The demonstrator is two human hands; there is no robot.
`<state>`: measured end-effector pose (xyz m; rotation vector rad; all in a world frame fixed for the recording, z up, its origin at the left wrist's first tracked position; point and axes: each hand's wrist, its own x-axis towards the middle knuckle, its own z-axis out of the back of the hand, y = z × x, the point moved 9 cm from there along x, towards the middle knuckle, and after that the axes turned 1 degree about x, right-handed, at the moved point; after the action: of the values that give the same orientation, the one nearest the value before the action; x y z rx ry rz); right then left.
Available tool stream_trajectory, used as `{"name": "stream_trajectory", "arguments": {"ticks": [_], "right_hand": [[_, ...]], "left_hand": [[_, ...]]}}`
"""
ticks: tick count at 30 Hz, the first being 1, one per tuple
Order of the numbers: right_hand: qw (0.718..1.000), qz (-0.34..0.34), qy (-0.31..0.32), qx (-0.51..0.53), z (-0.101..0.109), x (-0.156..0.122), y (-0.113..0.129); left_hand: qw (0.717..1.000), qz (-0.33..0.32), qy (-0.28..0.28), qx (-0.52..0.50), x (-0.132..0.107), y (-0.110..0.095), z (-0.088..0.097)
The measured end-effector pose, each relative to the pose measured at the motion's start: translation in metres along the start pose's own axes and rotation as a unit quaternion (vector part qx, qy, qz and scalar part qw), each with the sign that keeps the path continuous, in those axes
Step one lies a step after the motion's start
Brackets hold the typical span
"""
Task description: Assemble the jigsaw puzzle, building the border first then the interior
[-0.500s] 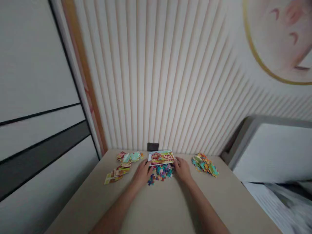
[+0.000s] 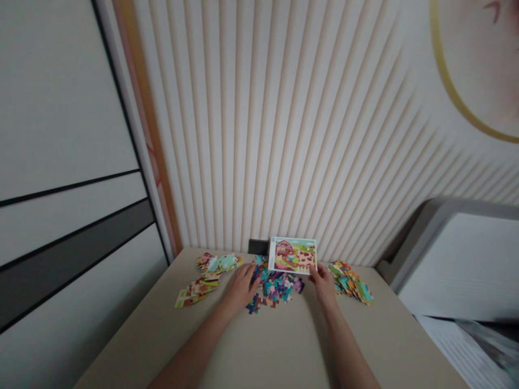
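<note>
My right hand [image 2: 324, 285] grips the lower right corner of a picture card [image 2: 295, 255], which shows a red barn and a spotted cow inside a white border. The card is raised over the back of a pile of blue and purple jigsaw pieces [image 2: 278, 287]. At the left side of that pile lies my left hand [image 2: 242, 286], with its fingers spread and no card in them. Whether its fingertips touch the pieces is hard to tell.
Partly joined puzzle pieces [image 2: 203, 283] lie at the left of the beige table [image 2: 267, 346]. Behind my right hand is another heap of pieces [image 2: 352, 282], mostly orange and green. A small dark box [image 2: 258, 247] stands against the ribbed wall [image 2: 251, 135].
The picture card has moved right and up, tilting toward me. My left hand has let go of it, while my right hand has travelled right with it. More of the blue pile shows.
</note>
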<state>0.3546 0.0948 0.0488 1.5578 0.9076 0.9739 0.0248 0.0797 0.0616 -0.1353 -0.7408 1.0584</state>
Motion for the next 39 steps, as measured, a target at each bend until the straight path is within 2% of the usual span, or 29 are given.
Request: {"name": "stream_trajectory", "arguments": {"ticks": [2,4,9,13,17,21,25,27,32,35,39], "right_hand": [[0.999,-0.019,-0.024,0.038,0.019,0.003,-0.01],[0.997,-0.027,-0.027,0.068,0.03,0.004,-0.019],[0.99,-0.028,-0.033,0.138,0.034,0.001,-0.031],[0.984,-0.029,-0.032,0.171,0.031,-0.001,-0.03],[0.984,-0.033,-0.027,0.175,0.03,-0.001,-0.03],[0.985,-0.039,-0.02,0.167,0.029,0.001,-0.035],[0.985,-0.04,-0.031,0.162,0.031,0.002,-0.038],[0.986,-0.038,-0.027,0.16,0.03,0.001,-0.035],[0.985,-0.037,-0.022,0.168,0.028,-0.002,-0.03],[0.986,-0.035,-0.017,0.165,0.026,-0.002,-0.028],[0.989,-0.03,-0.014,0.141,0.025,-0.003,-0.024]], "left_hand": [[0.999,-0.021,0.029,0.026,0.012,-0.007,-0.003],[0.997,-0.019,0.06,0.049,0.026,-0.007,-0.01],[0.989,0.023,0.127,0.075,0.045,0.005,-0.036],[0.99,0.006,0.114,0.087,0.041,0.003,-0.041],[0.993,-0.016,0.087,0.074,0.029,-0.007,-0.033],[0.992,-0.045,0.092,0.068,0.02,-0.02,-0.027],[0.992,-0.033,0.09,0.087,0.035,-0.03,-0.024],[0.99,-0.039,0.099,0.093,0.05,-0.038,-0.029],[0.982,-0.06,0.167,0.07,0.077,-0.057,-0.061],[0.979,-0.076,0.18,0.054,0.077,-0.062,-0.072],[0.976,-0.1,0.193,0.029,0.069,-0.063,-0.072]]}}
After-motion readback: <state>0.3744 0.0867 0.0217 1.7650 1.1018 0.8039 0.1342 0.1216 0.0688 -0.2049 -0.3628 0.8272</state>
